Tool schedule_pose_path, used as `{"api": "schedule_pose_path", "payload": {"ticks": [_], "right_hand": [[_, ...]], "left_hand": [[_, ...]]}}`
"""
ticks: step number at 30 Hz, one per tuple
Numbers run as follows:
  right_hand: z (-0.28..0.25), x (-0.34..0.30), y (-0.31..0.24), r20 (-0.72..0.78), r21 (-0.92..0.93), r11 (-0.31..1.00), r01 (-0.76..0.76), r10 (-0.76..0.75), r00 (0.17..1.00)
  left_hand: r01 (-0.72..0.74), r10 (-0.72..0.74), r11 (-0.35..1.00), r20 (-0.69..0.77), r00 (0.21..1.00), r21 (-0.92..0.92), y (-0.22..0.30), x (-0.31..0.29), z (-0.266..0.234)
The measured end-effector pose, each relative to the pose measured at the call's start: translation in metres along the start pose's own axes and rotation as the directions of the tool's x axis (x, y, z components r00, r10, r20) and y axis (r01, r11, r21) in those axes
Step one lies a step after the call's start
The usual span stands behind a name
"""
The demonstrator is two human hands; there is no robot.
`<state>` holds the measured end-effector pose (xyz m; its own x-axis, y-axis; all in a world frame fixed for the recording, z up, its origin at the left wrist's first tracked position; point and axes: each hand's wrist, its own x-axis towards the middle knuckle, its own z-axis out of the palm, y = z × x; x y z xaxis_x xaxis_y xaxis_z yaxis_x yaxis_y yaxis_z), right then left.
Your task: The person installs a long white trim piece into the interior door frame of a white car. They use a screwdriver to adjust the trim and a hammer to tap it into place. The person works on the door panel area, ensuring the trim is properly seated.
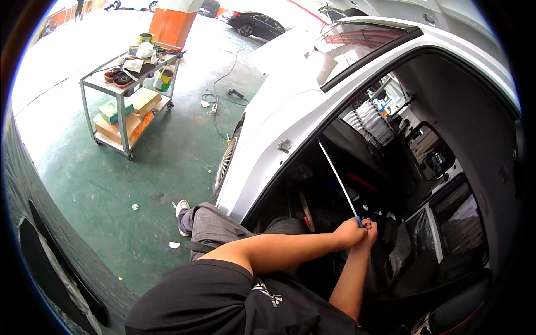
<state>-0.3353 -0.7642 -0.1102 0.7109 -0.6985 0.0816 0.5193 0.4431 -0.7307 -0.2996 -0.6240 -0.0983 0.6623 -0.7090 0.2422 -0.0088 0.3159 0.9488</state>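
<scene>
Inside the doorway of a white car, a long thin metal rod with a blue handle (341, 183) slants up toward the door frame. My left hand (349, 233) is closed around the blue handle. Pressed against it, my right hand (370, 232) is closed at the same handle, its grip partly hidden. The far tip of the rod reaches the dark edge of the opening. Below the rod, a wooden-looking strip (306, 212) with a red part lies in the dark footwell.
The car's door frame (310, 131) curves along my left. Beyond it stands a metal cart (120, 94) with tools, tins and boxes. A cable with a power strip (214, 109) and a black power tool (237, 93) lie on the green floor. A plastic-covered panel (67, 262) stands far left.
</scene>
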Motion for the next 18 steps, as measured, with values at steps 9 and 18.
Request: {"api": "schedule_pose_path", "payload": {"ticks": [9,18], "right_hand": [[0.011,0.000,-0.011,-0.004,-0.022,1.000,-0.006,0.006,1.000],[0.011,-0.002,-0.006,-0.007,0.038,0.999,-0.037,0.037,0.999]], "left_hand": [[0.015,-0.010,0.998,0.079,0.997,-0.065,0.008,0.001,-0.004],[0.115,-0.119,0.992,0.095,0.988,0.046,0.013,0.006,-0.004]]}}
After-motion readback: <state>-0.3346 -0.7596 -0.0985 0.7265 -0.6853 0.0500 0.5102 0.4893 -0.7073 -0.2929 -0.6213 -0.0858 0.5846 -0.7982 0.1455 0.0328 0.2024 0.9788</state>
